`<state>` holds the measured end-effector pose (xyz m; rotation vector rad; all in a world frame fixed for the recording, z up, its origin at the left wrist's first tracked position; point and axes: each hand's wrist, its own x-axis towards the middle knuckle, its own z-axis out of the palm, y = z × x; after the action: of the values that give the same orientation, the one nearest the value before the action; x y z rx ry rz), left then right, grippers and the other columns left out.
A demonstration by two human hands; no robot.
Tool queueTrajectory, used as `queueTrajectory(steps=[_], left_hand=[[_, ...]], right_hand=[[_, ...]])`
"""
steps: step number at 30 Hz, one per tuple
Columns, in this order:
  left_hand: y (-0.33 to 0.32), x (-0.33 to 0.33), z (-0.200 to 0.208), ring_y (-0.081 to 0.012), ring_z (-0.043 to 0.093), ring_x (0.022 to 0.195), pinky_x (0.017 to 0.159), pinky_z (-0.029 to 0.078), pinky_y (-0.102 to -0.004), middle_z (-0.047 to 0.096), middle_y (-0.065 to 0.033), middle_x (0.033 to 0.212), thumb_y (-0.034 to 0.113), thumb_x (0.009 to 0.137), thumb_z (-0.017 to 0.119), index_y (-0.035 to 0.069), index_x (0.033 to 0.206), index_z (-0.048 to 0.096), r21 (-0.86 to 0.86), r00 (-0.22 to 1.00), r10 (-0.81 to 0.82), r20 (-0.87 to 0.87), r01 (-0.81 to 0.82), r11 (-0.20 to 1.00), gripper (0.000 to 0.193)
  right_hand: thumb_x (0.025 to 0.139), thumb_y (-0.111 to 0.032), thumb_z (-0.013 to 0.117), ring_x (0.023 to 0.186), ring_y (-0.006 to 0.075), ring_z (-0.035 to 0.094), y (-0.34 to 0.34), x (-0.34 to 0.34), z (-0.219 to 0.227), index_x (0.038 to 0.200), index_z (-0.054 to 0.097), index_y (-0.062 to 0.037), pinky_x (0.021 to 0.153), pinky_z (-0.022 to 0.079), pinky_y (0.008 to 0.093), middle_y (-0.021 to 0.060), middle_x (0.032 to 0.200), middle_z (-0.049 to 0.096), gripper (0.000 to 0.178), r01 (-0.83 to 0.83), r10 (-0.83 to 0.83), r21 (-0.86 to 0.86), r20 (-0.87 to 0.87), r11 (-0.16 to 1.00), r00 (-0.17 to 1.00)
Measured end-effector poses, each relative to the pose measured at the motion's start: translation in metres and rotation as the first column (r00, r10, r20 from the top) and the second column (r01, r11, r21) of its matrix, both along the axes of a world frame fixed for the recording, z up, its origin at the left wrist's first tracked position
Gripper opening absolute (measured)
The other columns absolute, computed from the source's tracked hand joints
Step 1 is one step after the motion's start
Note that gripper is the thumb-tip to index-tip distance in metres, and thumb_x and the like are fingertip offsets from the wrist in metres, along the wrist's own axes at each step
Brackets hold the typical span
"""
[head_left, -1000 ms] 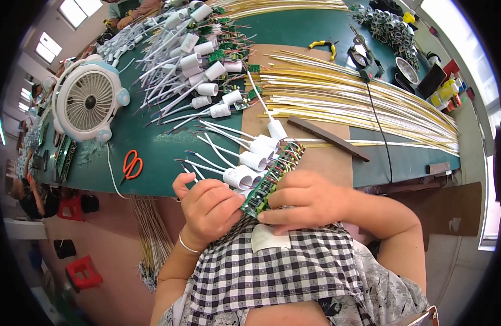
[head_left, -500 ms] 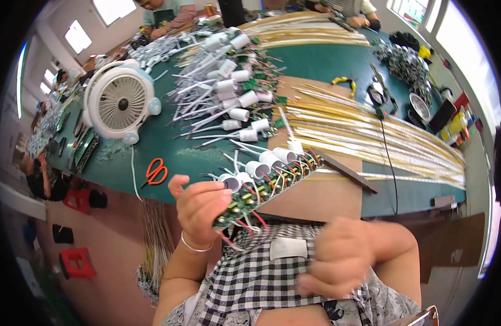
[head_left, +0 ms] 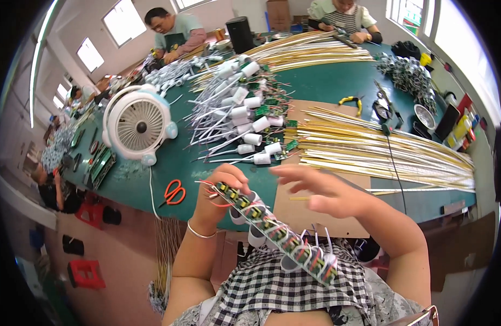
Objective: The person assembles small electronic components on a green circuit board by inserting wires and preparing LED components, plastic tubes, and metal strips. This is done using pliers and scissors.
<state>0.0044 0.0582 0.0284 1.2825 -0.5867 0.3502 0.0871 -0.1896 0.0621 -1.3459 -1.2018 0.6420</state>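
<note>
My left hand (head_left: 220, 193) grips the upper end of a long green circuit board strip (head_left: 272, 231) packed with small parts and red and white wires. The strip slants down to the right across my checked apron. White cylindrical caps (head_left: 290, 264) with wire leads hang along its underside. My right hand (head_left: 324, 189) is apart from the strip, over the table edge, fingers stretched out and nothing in it. Beyond both hands lies a heap of white caps with wires and small green boards (head_left: 239, 111). Orange-handled scissors (head_left: 175, 193) lie left of my left hand.
A white fan (head_left: 139, 125) stands at the left. Yellow and white strips (head_left: 370, 144) lie on a cardboard sheet (head_left: 286, 209) at the right, near yellow-handled pliers (head_left: 359, 104) and a black cord (head_left: 396, 168). Two people work across the green table (head_left: 315, 76).
The circuit board strip has swung round, its free end dropping from upper right to lower right. My right hand has risen from my lap to above the table edge and opened. The view has shifted.
</note>
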Motion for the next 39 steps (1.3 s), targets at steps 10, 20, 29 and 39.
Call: queueTrajectory(steps=[10, 20, 29, 39], left_hand=[[0.057, 0.029, 0.067, -0.0117, 0.056, 0.078, 0.069, 0.049, -0.0259, 0.058, -0.0057, 0.092, 0.015, 0.079, 0.071, 0.004, 0.099, 0.052, 0.207, 0.978, 0.177, -0.114, -0.151, 0.967, 0.030], [0.059, 0.073, 0.097, -0.0090, 0.053, 0.091, 0.081, 0.044, -0.0258, 0.057, -0.0004, 0.096, 0.003, 0.075, 0.064, 0.004, 0.105, 0.055, 0.696, 0.924, 0.015, -0.382, 0.277, 0.663, 0.031], [0.009, 0.077, -0.032, -0.0089, 0.052, 0.089, 0.080, 0.044, -0.0249, 0.056, -0.0001, 0.097, 0.003, 0.083, 0.062, 0.003, 0.106, 0.055, 0.375, 0.824, -0.240, -0.513, 0.466, 0.801, 0.024], [-0.006, 0.064, -0.039, -0.0081, 0.053, 0.086, 0.079, 0.045, -0.0240, 0.058, 0.0002, 0.095, 0.004, 0.084, 0.062, 0.003, 0.106, 0.057, 0.376, 0.830, -0.157, -0.535, 0.400, 0.836, 0.023]], right_hand=[[0.095, -0.040, 0.045, 0.119, 0.0149, 0.041, 0.072, 0.020, 0.042, 0.131, 0.044, -0.0038, 0.100, 0.033, 0.0308, 0.0066, 0.130, 0.045, 0.052, -0.015, 0.007, -0.027, -0.273, 1.000, 0.962], [0.087, -0.025, 0.062, 0.085, 0.0087, 0.048, 0.094, -0.016, -0.013, 0.108, 0.046, -0.0104, 0.077, 0.041, 0.0282, -0.0013, 0.095, 0.049, 0.030, 0.033, 0.182, 0.225, -0.860, 0.974, 0.477], [0.091, -0.020, 0.059, 0.064, 0.0085, 0.053, 0.022, 0.000, -0.112, 0.094, 0.053, -0.0088, 0.059, 0.046, 0.0239, -0.0004, 0.074, 0.056, 0.013, 0.181, -0.195, -0.117, -0.839, 0.977, 0.509], [0.087, -0.017, 0.062, 0.078, 0.0148, 0.056, -0.038, 0.015, -0.068, 0.102, 0.053, 0.0001, 0.070, 0.049, 0.0298, 0.0056, 0.090, 0.060, 0.024, 0.587, -0.527, -0.035, -0.485, 0.809, 0.698]])
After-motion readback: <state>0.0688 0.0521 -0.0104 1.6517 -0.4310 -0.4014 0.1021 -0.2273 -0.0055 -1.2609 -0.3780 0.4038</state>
